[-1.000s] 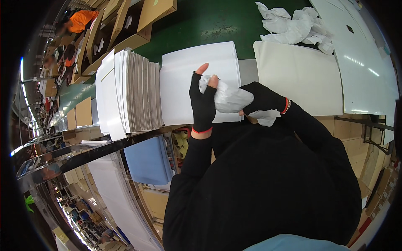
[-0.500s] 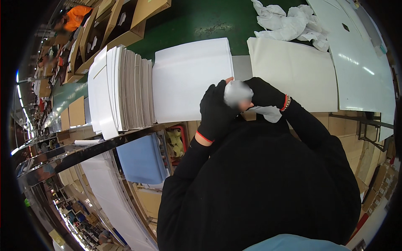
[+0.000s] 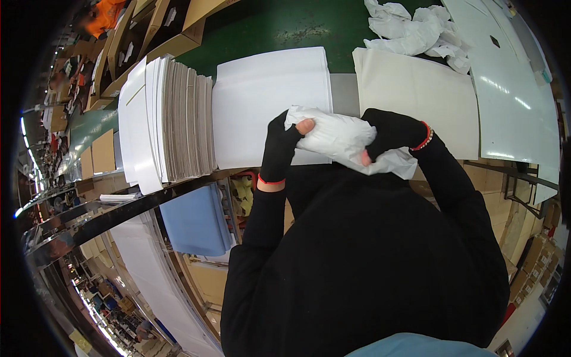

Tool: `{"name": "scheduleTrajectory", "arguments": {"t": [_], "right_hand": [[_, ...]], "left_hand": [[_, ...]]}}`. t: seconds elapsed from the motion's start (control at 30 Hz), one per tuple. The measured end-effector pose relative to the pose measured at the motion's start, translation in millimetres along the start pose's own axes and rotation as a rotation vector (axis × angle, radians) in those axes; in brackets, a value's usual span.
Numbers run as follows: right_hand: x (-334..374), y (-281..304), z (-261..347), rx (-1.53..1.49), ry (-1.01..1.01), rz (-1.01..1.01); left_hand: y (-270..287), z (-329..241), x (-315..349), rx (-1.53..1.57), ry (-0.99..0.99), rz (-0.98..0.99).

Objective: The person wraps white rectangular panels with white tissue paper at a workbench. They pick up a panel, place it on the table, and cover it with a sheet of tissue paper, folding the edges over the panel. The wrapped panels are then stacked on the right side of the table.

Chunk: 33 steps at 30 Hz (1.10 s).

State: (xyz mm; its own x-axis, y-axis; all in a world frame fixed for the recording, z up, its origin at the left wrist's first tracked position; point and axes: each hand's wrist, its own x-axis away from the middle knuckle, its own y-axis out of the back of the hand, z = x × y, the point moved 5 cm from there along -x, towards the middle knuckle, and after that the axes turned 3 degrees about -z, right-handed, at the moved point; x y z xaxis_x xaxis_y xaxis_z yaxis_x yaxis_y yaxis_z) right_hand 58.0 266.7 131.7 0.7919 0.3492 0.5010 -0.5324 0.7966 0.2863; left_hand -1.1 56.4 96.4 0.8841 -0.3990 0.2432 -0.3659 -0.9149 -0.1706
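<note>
A crumpled bundle of white tissue paper (image 3: 339,134) is stretched crosswise between my two hands at the table's near edge. My left hand (image 3: 282,138), in a black fingerless glove, grips its left end with the bare thumb on top. At the other end my right hand (image 3: 389,134), gloved the same way, closes round the paper, and a loose flap hangs below it. Whether anything is wrapped inside I cannot see. Under and behind my left hand lies a pile of white sheets (image 3: 267,77); beyond my right hand, a pile of cream sheets (image 3: 416,95).
Thick stacked boards (image 3: 184,122) stand at the left. Crumpled white paper (image 3: 410,30) lies at the back right, beside a glossy pale panel (image 3: 505,101). Open cardboard boxes (image 3: 156,35) sit at the far left, and a person in orange (image 3: 104,16) is beyond. Blue sheets (image 3: 193,220) lie below the table.
The compact white bundle held upright between my hands is turned lengthwise and spread out. My hands have moved apart, the left leftward and the right rightward.
</note>
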Motion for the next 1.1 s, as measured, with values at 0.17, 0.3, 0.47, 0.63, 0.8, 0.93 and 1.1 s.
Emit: {"name": "scheduleTrajectory", "arguments": {"t": [0.17, 0.3, 0.47, 0.63, 0.8, 0.93, 1.1], "right_hand": [[7, 16, 15, 0.162, 0.176, 0.102], [-5, 36, -5, 0.083, 0.515, -0.493], [-12, 3, -24, -0.911, 0.283, -0.441], [-3, -14, 7, -0.919, 0.410, -0.501], [4, -13, 18, -0.635, 0.387, -0.657], [0, -17, 12, -0.506, 0.379, -0.670], [7, -19, 17, -0.538, 0.288, -0.520]], "left_hand": [[-8, 7, 12, 0.125, 0.092, 0.077], [-10, -37, 14, 0.020, -0.116, -0.086], [-19, -49, 20, -0.258, -0.388, -0.259], [-35, -42, 18, -0.097, -0.347, -0.205], [-38, -50, 18, -0.089, -0.136, -0.038], [-34, -45, 17, -0.105, -0.071, 0.006], [-43, -12, 12, 0.304, -0.041, 0.135]]}}
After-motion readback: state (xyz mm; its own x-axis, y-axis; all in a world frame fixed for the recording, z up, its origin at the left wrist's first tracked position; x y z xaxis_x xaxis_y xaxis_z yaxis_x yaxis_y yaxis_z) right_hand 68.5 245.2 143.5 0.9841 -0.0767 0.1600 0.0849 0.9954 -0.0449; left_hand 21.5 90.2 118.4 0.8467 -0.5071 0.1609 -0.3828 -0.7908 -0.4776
